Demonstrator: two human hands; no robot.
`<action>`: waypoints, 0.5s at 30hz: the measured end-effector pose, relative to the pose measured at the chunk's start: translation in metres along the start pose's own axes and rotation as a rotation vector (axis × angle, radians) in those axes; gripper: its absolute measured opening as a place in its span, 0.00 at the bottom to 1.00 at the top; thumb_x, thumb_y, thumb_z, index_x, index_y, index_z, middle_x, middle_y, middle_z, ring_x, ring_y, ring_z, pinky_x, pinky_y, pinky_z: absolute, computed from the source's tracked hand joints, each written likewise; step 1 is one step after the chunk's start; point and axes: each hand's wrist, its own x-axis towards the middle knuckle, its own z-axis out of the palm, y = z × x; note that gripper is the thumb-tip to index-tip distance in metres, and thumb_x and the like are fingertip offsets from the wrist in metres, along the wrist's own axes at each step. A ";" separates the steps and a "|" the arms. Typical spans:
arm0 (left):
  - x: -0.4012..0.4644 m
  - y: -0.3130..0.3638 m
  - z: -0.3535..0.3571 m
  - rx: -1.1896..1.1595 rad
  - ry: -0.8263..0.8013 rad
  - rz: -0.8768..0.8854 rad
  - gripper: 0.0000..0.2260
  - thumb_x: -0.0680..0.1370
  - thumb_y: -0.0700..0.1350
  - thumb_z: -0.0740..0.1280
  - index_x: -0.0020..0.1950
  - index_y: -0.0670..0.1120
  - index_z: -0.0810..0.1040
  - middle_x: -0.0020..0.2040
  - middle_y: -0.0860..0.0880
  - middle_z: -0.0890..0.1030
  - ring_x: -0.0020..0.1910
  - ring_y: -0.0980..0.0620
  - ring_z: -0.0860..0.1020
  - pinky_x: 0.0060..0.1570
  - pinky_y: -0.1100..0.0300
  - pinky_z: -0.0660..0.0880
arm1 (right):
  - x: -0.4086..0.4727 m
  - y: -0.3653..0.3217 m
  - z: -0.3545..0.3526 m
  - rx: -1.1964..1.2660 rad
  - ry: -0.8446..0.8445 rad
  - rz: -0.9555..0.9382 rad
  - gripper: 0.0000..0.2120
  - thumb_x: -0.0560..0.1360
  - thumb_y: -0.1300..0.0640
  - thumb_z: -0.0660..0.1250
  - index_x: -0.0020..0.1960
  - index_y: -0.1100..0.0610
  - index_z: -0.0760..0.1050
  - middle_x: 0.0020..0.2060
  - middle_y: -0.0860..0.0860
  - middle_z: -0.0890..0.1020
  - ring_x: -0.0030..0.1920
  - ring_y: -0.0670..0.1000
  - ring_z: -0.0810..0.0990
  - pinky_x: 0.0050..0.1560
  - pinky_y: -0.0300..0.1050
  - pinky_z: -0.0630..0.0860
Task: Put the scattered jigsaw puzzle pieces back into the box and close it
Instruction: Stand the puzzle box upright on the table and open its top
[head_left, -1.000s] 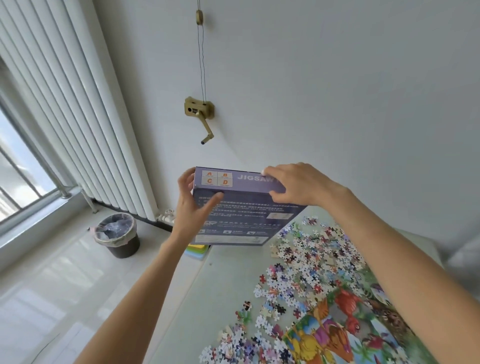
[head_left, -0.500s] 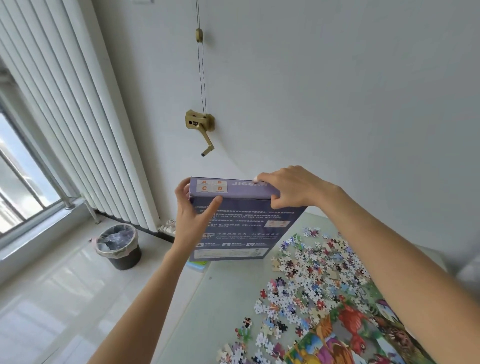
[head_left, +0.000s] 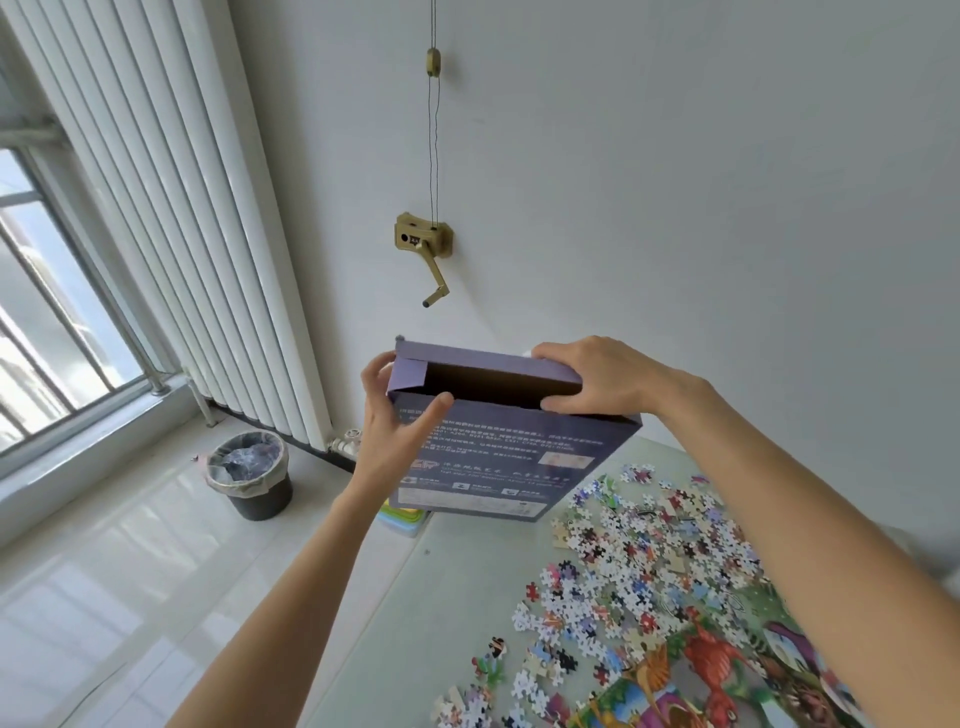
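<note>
Purple box top open, L hand & R hand gripping.

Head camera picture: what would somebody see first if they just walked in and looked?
First, the purple jigsaw box held up over the far end of the table, its top end open, with the left hand gripping one side and the right hand at the opening. Next, the bright heap of loose puzzle pieces spread on the table below, at right. On the wall above hangs a brass crank.
</note>
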 end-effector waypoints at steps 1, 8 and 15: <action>0.000 0.000 0.000 -0.005 0.000 0.003 0.32 0.66 0.62 0.70 0.63 0.61 0.58 0.63 0.51 0.72 0.59 0.53 0.75 0.59 0.55 0.73 | -0.002 0.004 0.002 0.036 0.057 0.026 0.21 0.72 0.47 0.68 0.63 0.47 0.71 0.50 0.44 0.81 0.48 0.47 0.78 0.49 0.45 0.74; 0.003 0.001 -0.004 -0.021 0.067 -0.064 0.26 0.69 0.56 0.67 0.62 0.61 0.58 0.56 0.67 0.67 0.51 0.61 0.75 0.49 0.65 0.70 | -0.020 0.043 0.017 0.553 0.676 0.310 0.10 0.68 0.55 0.75 0.47 0.51 0.78 0.44 0.48 0.83 0.43 0.48 0.82 0.45 0.45 0.79; 0.015 0.002 -0.003 0.028 -0.016 -0.059 0.26 0.68 0.64 0.66 0.61 0.65 0.58 0.60 0.51 0.75 0.53 0.51 0.79 0.56 0.47 0.75 | 0.010 0.062 0.044 0.912 0.687 0.715 0.18 0.67 0.44 0.73 0.49 0.56 0.76 0.39 0.53 0.81 0.36 0.51 0.78 0.39 0.43 0.73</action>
